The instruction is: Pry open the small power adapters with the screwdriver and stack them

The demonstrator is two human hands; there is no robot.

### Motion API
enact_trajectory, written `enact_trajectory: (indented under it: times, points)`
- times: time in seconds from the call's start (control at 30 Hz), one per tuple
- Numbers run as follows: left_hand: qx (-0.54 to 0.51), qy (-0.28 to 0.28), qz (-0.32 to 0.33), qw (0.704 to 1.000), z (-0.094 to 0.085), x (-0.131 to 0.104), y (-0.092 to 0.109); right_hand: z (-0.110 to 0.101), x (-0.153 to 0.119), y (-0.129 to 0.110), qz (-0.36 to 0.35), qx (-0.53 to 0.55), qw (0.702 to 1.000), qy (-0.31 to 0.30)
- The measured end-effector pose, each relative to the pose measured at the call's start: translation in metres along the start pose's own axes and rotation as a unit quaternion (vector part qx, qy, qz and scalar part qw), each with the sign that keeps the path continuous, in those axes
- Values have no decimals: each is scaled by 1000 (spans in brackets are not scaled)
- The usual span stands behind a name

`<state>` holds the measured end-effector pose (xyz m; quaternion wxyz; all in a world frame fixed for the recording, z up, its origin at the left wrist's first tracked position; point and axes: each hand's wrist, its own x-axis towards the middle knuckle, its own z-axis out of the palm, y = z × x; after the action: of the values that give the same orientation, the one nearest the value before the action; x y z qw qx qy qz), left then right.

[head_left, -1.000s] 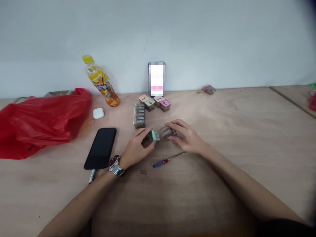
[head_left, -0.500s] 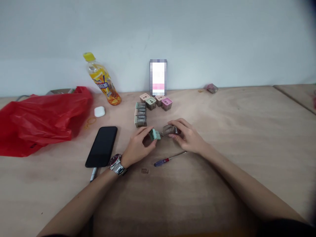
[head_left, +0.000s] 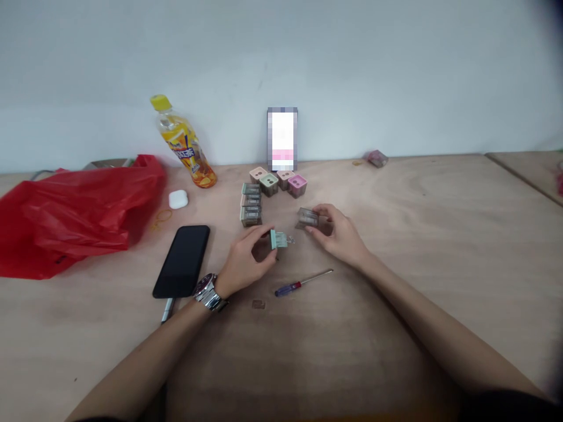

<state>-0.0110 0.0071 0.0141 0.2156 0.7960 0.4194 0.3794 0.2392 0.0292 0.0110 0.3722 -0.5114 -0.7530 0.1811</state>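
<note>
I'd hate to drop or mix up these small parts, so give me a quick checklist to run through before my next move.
1. Green part gripped between the left hand's thumb and fingers: ok.
2. Smoky see-through casing held by the right hand: ok.
3. Green part and casing apart: ok, a small gap shows.
4. Inside of the casing free of debris: cannot tell, too small and dark.
5. Tabletop just in front of the hands free of loose items: not ok, a screwdriver and a small flat brown piece lie there.
6. Drink bottle upright with its cap on: ok.
</note>
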Motion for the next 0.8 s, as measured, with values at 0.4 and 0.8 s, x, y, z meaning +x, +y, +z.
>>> enact_trajectory:
  times: [0.4,0.8]
  points:
    - [-78,-10,0,997,1,-4,-4,-4,-7,-31,-186,-2,982,33]
    - [-33,-5,51,998,-1,-3,2,7,-12,-38,-202,-85,973,-71]
